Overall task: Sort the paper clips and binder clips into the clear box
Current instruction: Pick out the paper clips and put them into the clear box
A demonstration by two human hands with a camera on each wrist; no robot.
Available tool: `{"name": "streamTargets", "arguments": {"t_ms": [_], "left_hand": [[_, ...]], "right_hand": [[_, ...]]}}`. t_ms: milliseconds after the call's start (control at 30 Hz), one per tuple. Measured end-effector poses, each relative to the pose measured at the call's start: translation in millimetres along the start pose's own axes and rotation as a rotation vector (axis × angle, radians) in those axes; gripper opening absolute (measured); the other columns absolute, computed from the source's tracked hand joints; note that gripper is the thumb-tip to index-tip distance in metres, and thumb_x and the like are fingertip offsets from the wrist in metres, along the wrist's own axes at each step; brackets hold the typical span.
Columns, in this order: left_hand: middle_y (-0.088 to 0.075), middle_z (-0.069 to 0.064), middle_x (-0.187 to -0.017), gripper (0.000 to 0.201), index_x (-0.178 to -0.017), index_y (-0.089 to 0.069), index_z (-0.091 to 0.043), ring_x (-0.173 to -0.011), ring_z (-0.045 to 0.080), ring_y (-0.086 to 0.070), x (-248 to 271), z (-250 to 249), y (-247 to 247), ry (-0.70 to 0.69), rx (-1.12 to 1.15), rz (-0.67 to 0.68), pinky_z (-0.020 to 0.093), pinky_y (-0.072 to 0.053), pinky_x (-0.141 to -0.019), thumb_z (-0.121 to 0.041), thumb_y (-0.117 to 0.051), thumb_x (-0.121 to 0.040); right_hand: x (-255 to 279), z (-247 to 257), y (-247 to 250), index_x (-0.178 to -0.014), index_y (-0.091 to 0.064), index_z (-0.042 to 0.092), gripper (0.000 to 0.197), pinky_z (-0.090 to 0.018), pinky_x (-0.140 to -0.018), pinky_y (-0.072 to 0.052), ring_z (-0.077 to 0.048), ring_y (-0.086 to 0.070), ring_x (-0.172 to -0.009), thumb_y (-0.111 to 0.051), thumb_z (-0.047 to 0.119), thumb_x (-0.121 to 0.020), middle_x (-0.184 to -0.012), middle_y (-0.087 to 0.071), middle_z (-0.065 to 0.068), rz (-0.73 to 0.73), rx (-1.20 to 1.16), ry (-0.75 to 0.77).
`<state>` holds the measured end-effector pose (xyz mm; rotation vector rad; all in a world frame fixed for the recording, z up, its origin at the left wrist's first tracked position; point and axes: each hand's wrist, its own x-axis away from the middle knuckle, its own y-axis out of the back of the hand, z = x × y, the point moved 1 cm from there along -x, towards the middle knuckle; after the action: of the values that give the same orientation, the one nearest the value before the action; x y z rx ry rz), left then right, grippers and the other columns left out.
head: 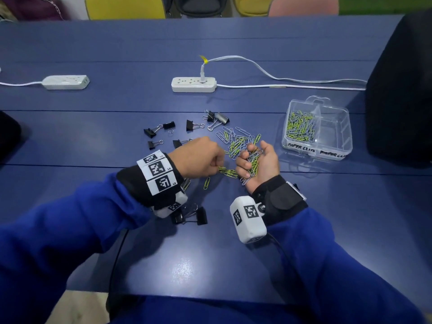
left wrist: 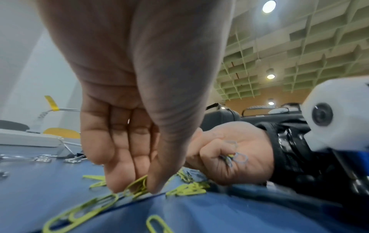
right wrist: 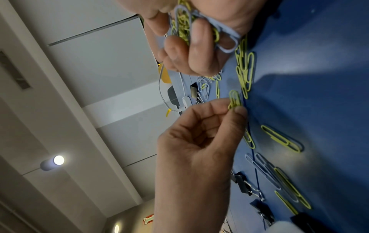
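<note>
We see left hand (head: 203, 157) pinching yellow paper clip (right wrist: 234, 99) off tabletop (head: 93, 127); right hand (head: 259, 162) cupped round bundle. Clips light, slippery, snag; pinch loop ends. Clear box (head: 318, 128) at 2 o'clock; binder clips (head: 184, 127) at 11.

A blue desk (head: 233, 38) carries two white power strips. The middle power strip (head: 193, 84) has a white plug (head: 202, 73) in it, whose cable carries a yellow tag (head: 203, 59) and runs off to the right. Well to the left of that strip lies the second power strip (head: 66, 82). Beyond the strip, past the desk's far edge, stand yellow chairs (head: 126, 7) and a pink chair (head: 304, 5). Far right of it sits a black object (head: 402, 90).
</note>
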<state>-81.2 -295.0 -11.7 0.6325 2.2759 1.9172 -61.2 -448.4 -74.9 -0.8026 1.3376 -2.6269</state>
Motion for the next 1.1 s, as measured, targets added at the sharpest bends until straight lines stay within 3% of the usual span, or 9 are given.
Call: {"name": "streamTargets", "arguments": {"t_ms": [100, 267, 467, 567, 667, 767, 967, 1033, 1100], "left_hand": [[-0.070, -0.007, -0.072, 0.007, -0.084, -0.070, -0.019, -0.065, 0.005, -0.063, 2, 6, 9, 0.022, 0.130, -0.079, 0.027, -0.054, -0.073, -0.018, -0.066, -0.078], [-0.067, -0.013, -0.066, 0.006, -0.082, -0.069, -0.026, -0.059, -0.007, -0.060, 5, -14, 39, -0.047, 0.343, -0.252, 0.007, -0.043, -0.063, -0.029, -0.073, -0.079], [-0.073, -0.009, -0.071, 0.015, -0.093, -0.078, -0.020, -0.057, -0.015, -0.058, -9, -31, 28, -0.131, 0.339, -0.150, 0.000, -0.038, -0.060, -0.024, -0.077, -0.079], [-0.065, -0.016, -0.066, 0.011, -0.089, -0.077, -0.023, -0.057, -0.018, -0.053, -4, -18, 29, -0.114, 0.327, -0.262, 0.000, -0.034, -0.058, -0.032, -0.072, -0.084], [-0.067, -0.013, -0.075, 0.014, -0.093, -0.074, -0.025, -0.060, -0.008, -0.056, 0, 9, 28, -0.032, 0.247, -0.304, 0.009, -0.041, -0.065, -0.036, -0.069, -0.086], [-0.069, -0.005, -0.100, 0.025, -0.106, -0.070, -0.027, -0.075, 0.008, -0.060, -3, 31, 16, 0.036, 0.107, -0.148, 0.024, -0.046, -0.077, -0.040, -0.068, -0.084], [-0.044, 0.010, -0.142, 0.063, -0.139, -0.048, -0.029, -0.129, 0.026, -0.043, -37, 9, 6, -0.159, -0.051, 0.030, 0.037, -0.037, -0.107, -0.054, -0.063, -0.083], [-0.029, 0.016, -0.153, 0.073, -0.146, -0.038, -0.029, -0.139, 0.031, -0.033, -51, -4, 4, -0.182, -0.128, 0.103, 0.038, -0.030, -0.113, -0.057, -0.062, -0.083], [-0.029, 0.016, -0.153, 0.075, -0.147, -0.037, -0.029, -0.139, 0.034, -0.033, -60, -12, -2, -0.187, -0.170, 0.171, 0.042, -0.032, -0.112, -0.060, -0.061, -0.082]], "right_hand": [[0, -1, 0, -0.068, -0.043, 0.018, 0.036, -0.010, -0.034, -0.019, -0.010, -0.030, -0.032, -0.030, 0.037, -0.096, -0.052, -0.042, 0.001, -0.025, 0.027, 0.007], [2, -6, -5, -0.069, -0.045, 0.019, 0.037, -0.010, -0.034, -0.020, -0.009, -0.034, -0.034, -0.031, 0.039, -0.097, -0.054, -0.042, 0.002, -0.019, 0.075, -0.016], [6, -10, -11, -0.065, -0.072, 0.017, 0.063, -0.012, -0.036, -0.016, -0.008, -0.038, -0.036, -0.024, 0.040, -0.099, -0.064, -0.064, 0.004, 0.082, 0.079, -0.030], [6, -3, -5, -0.069, -0.058, 0.016, 0.051, -0.011, -0.032, -0.019, -0.009, -0.039, -0.035, -0.026, 0.042, -0.099, -0.055, -0.053, 0.000, 0.050, 0.030, -0.056], [12, 11, -1, -0.066, -0.042, 0.019, 0.041, -0.011, -0.030, -0.017, -0.008, -0.035, -0.033, -0.032, 0.041, -0.099, -0.050, -0.045, 0.002, 0.044, 0.043, -0.040], [22, 41, -10, -0.062, -0.039, 0.021, 0.044, -0.011, -0.030, -0.013, -0.004, -0.028, -0.029, -0.036, 0.043, -0.099, -0.043, -0.037, 0.007, 0.044, 0.107, 0.039], [9, 142, -29, -0.061, -0.035, 0.022, 0.048, -0.009, -0.033, -0.014, -0.006, -0.021, -0.028, -0.034, 0.051, -0.098, -0.041, -0.029, 0.008, -0.119, 0.352, 0.310], [-7, 170, -24, -0.062, -0.036, 0.021, 0.048, -0.007, -0.036, -0.015, -0.008, -0.022, -0.028, -0.031, 0.052, -0.098, -0.040, -0.029, 0.007, -0.237, 0.426, 0.318], [-23, 188, -14, -0.062, -0.034, 0.021, 0.049, -0.006, -0.037, -0.017, -0.009, -0.023, -0.026, -0.027, 0.052, -0.098, -0.037, -0.030, 0.006, -0.344, 0.494, 0.290]]}}
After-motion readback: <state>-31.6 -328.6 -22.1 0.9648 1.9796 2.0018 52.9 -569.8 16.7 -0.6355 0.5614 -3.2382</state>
